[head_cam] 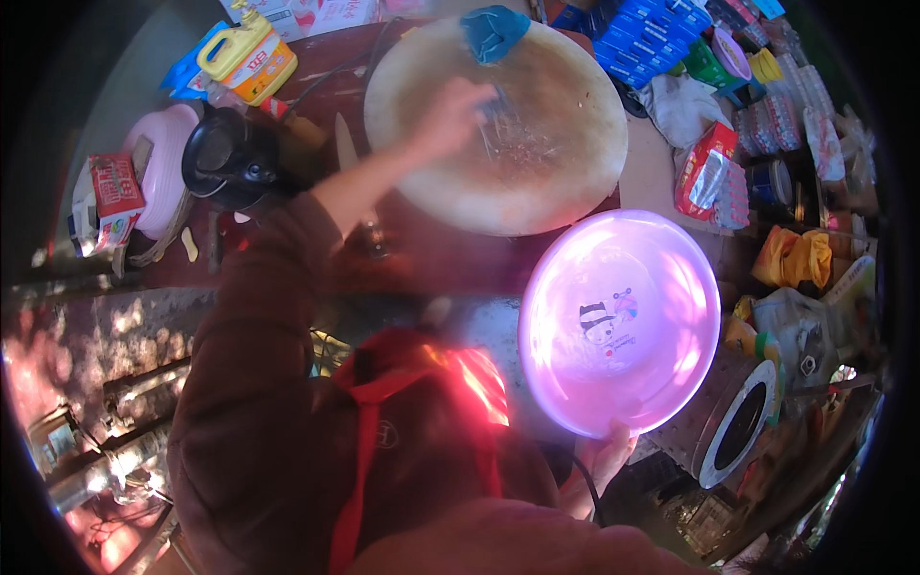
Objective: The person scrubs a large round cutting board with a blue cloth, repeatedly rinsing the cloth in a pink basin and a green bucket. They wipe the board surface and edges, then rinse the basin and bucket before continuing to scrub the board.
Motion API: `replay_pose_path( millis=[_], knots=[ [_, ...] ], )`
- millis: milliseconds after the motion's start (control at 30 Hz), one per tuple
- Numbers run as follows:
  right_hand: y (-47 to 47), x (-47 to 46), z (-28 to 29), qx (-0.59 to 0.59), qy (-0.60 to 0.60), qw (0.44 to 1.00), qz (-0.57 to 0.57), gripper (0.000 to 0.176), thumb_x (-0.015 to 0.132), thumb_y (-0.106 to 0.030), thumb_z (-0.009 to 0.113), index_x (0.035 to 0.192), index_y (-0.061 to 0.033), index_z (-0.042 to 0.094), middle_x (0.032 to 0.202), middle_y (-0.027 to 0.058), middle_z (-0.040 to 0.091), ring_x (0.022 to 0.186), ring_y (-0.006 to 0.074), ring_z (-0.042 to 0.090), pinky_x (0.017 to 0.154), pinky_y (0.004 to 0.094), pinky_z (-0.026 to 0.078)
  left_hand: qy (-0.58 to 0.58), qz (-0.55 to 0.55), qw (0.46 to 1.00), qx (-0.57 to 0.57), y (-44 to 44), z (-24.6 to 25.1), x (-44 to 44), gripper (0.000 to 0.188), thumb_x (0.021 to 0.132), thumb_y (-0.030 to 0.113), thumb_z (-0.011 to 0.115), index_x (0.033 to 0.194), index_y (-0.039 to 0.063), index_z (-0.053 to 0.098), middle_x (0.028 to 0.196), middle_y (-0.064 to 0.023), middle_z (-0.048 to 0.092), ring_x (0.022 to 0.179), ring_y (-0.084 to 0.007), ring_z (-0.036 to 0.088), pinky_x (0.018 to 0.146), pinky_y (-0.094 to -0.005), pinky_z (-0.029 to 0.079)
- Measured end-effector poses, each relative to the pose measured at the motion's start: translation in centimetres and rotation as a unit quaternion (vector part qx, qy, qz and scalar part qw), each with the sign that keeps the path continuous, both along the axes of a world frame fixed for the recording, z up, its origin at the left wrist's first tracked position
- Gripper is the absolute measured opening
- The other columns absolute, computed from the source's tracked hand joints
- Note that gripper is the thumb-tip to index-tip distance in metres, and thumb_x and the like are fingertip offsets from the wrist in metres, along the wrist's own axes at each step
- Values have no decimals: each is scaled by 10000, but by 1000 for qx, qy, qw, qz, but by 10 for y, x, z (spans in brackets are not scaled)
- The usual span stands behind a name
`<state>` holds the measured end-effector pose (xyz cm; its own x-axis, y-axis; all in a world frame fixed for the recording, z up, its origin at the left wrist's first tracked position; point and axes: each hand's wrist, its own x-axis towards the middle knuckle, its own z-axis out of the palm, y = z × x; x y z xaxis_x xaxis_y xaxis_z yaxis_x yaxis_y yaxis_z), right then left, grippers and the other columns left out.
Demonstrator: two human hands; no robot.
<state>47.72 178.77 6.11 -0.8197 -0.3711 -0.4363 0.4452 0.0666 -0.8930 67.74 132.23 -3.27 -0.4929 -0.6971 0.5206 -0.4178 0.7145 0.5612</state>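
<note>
A large round board (575,180), pale at its edge and brown with wet-looking scraps in the middle, lies on a dark red table. Over its middle is my left hand (456,111), blurred, closed around a small dark-blue item (494,104) whose kind I cannot tell. A crumpled teal cloth (494,32) rests on the board's far edge. My right hand (611,453) grips the near rim of a pink plastic basin (625,338), tilted so its inside with a printed panda shows. Left of the board lies a pointed blade (346,144), partly hidden by my forearm.
A black pan-like vessel (230,154), a yellow detergent jug (251,61) and a pink basin (162,172) stand at the left. Stacked blue boxes (643,36) and a red packet (704,172) are at the right. A perforated metal drum (704,420) stands beyond the held basin.
</note>
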Motion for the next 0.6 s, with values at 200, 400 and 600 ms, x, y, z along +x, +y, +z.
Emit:
replay_pose_path(
  millis=[200, 400, 600],
  knots=[
    [23, -14, -19, 34, 12, 999, -22, 574, 782, -68, 526, 1329, 46, 393, 1187, 171, 515, 1080, 255, 516, 929, 375, 419, -11, 95, 995, 4, -27, -39, -23, 349, 722, 103, 677, 1068, 76, 648, 974, -146, 613, 941, -320, 579, 827, -411, 470],
    [16, -13, -13, -4, -7, 996, -89, 461, 753, -5, 508, 1208, 61, 474, 1093, 132, 540, 1018, 254, 551, 897, 389, 463, 15, -147, 985, 92, 50, -8, -76, 313, 720, 88, 670, 1032, 64, 655, 956, -149, 617, 942, -332, 572, 856, -418, 454],
    [15, -7, -7, -7, -7, 995, -103, 480, 771, -23, 536, 1239, 52, 459, 1138, 138, 537, 1033, 258, 544, 935, 387, 434, -34, 49, 998, -11, -50, -32, -55, 340, 722, 25, 637, 1057, 80, 654, 982, -158, 630, 937, -349, 585, 861, -421, 462]
  ],
)
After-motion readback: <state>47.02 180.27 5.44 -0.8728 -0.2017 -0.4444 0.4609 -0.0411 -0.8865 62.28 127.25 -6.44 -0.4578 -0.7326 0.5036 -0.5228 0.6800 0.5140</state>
